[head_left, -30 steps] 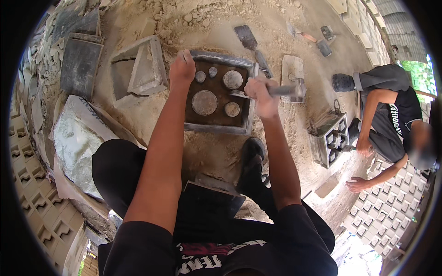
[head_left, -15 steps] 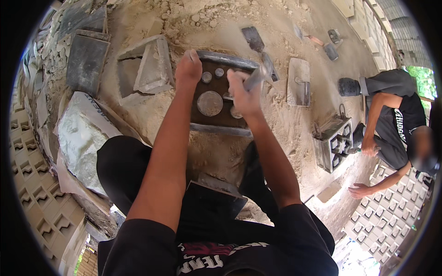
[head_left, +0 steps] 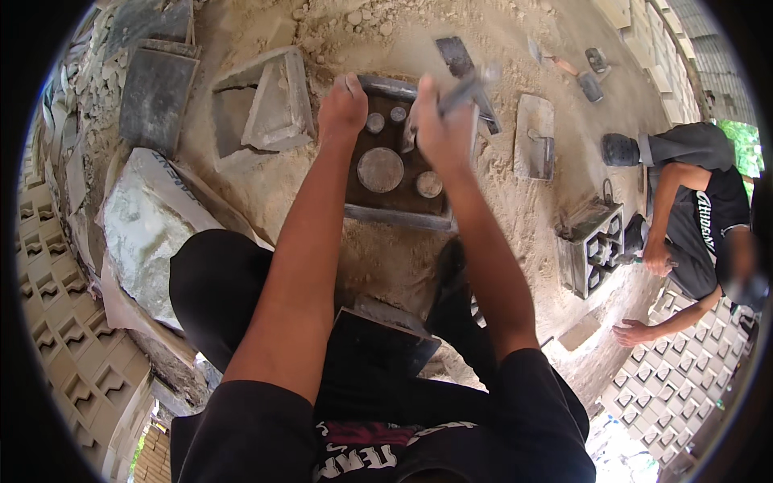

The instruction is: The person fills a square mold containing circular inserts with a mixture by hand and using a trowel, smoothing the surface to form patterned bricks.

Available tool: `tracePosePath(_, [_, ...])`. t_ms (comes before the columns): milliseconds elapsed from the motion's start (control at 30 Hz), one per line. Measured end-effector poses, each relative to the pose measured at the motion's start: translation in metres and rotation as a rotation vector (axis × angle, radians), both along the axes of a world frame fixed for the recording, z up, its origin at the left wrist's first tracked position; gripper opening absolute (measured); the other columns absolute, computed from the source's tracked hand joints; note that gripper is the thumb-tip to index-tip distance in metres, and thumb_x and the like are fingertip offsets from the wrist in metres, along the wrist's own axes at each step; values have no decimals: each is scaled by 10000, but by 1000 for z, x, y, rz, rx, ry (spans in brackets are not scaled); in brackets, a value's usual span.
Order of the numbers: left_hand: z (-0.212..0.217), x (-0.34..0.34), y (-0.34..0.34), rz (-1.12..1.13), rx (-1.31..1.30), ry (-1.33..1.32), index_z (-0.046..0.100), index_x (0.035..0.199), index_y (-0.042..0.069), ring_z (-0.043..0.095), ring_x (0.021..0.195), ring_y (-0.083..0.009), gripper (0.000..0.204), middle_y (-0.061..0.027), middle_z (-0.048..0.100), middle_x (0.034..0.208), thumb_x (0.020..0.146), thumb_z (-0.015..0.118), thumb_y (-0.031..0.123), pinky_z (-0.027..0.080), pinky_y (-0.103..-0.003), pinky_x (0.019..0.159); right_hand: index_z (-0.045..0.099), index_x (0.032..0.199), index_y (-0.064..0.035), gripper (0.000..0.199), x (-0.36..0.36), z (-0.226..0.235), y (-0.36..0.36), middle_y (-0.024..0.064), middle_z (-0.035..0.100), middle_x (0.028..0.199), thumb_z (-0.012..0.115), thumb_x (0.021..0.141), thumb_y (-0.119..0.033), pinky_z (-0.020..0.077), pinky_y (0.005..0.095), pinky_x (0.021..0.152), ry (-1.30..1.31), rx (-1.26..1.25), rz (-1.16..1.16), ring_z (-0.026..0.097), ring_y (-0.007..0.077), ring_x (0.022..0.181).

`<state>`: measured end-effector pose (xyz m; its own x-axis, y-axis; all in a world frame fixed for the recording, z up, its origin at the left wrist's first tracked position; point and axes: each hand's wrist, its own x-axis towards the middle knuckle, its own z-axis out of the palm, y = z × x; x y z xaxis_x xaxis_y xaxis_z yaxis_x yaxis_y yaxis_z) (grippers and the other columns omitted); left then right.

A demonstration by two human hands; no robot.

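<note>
Currently we seemingly work fill [head_left: 392, 136]: left hand [head_left: 344, 107] clamped on mould frame [head_left: 398, 216], ten o'clock; right hand [head_left: 440, 130] gripping blurred tool [head_left: 460, 97], two o'clock; steady bracing needed.

Right hand [head_left: 441, 133]: was at right wall of dark rectangular frame [head_left: 398, 215] a second ago, now over the frame's far right part, motion-blurred. Gripped tool [head_left: 457, 97]: outer end swung from pointing right of the frame to its far right corner. Upper right disc in frame now covered by hand; lower right disc [head_left: 429, 184], partly hidden midway, visible again.
</note>
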<state>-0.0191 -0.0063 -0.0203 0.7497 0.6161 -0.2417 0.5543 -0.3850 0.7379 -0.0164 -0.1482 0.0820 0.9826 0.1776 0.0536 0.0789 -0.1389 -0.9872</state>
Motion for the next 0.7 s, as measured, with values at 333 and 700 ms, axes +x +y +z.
tracePosePath(333, [1, 1, -1, 11, -2, -31, 594, 1164, 41, 557, 1095, -482, 520, -261, 638, 1129, 1022, 284, 434, 428, -547, 926, 512, 596, -20, 494, 37, 14, 11, -3, 469, 498, 599, 977, -322, 352, 320, 447, -75, 133, -93, 446, 95, 452])
tracePosePath(700, [-1, 1, -3, 24, 0, -27, 604, 1127, 49, 552, 1082, -486, 503, -252, 637, 1115, 1024, 292, 431, 423, -549, 920, 471, 602, -10, 405, -1, 14, -14, -26, 397, 538, 607, 946, -175, 292, 288, 478, -89, -193, 340, 346, 49, 543])
